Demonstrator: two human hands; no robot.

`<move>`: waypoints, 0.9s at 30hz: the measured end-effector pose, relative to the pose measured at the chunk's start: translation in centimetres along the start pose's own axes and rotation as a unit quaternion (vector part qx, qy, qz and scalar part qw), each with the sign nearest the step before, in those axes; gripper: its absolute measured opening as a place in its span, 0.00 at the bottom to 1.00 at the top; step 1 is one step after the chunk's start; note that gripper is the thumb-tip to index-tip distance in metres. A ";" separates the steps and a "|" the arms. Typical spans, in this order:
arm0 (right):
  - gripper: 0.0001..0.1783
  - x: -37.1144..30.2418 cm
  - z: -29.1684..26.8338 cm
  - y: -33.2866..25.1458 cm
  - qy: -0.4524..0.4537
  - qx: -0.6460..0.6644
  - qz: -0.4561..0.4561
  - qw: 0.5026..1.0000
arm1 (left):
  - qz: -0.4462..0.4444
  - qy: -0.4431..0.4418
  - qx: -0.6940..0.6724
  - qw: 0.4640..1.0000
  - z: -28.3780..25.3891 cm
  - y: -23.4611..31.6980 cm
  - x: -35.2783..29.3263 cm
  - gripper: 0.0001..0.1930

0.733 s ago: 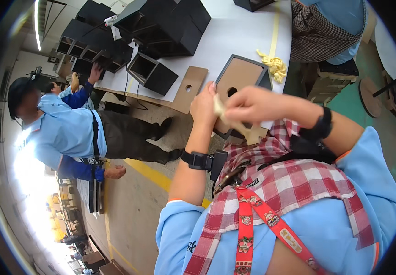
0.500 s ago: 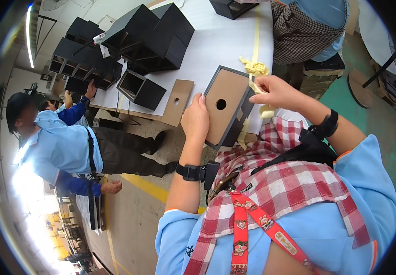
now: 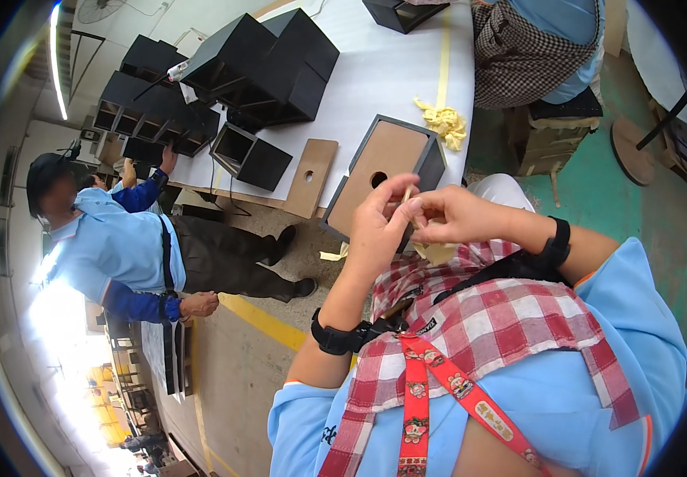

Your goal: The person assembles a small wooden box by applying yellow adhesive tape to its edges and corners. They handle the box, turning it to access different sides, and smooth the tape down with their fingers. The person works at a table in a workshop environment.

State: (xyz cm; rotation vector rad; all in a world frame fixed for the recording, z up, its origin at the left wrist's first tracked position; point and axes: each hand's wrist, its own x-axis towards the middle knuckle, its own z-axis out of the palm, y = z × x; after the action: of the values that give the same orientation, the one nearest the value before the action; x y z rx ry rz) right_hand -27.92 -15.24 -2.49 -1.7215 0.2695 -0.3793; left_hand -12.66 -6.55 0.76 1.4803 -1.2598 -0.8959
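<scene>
My left hand (image 3: 382,221) and my right hand (image 3: 459,216) meet in front of a black box with a brown board face (image 3: 391,147) that has a round hole. Between their fingertips is a narrow strip of pale yellow tape (image 3: 409,193), which both hands pinch. A pale yellow piece (image 3: 437,254), perhaps the tape roll, shows below my right fingers; most of it is hidden. The box lies tilted at the table's near edge, partly behind my left hand. A crumpled wad of yellow tape (image 3: 444,124) lies on the table beyond the box's right side.
A loose brown board with a hole (image 3: 312,176) overhangs the table (image 3: 375,75) edge. Beside it are a small open black box (image 3: 252,157) and several stacked black boxes (image 3: 280,67). A co-worker (image 3: 121,230) stands at left; another person (image 3: 538,56) sits at upper right.
My left hand has left the box's board face and come to my right hand. My right hand has moved down and left from the box's side, bringing the tape toward me.
</scene>
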 end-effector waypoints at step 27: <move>0.29 3.7 -3.3 3.3 0.263 -0.245 -0.041 0.932 | 0.079 0.040 0.363 0.927 -1.4 -2.8 3.7 0.30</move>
State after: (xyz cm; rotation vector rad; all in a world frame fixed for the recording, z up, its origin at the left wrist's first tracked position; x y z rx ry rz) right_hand -25.76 -20.29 -4.87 -2.0983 0.7319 -0.8972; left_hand -9.87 -9.90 -1.38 1.9115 -1.7240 -0.2445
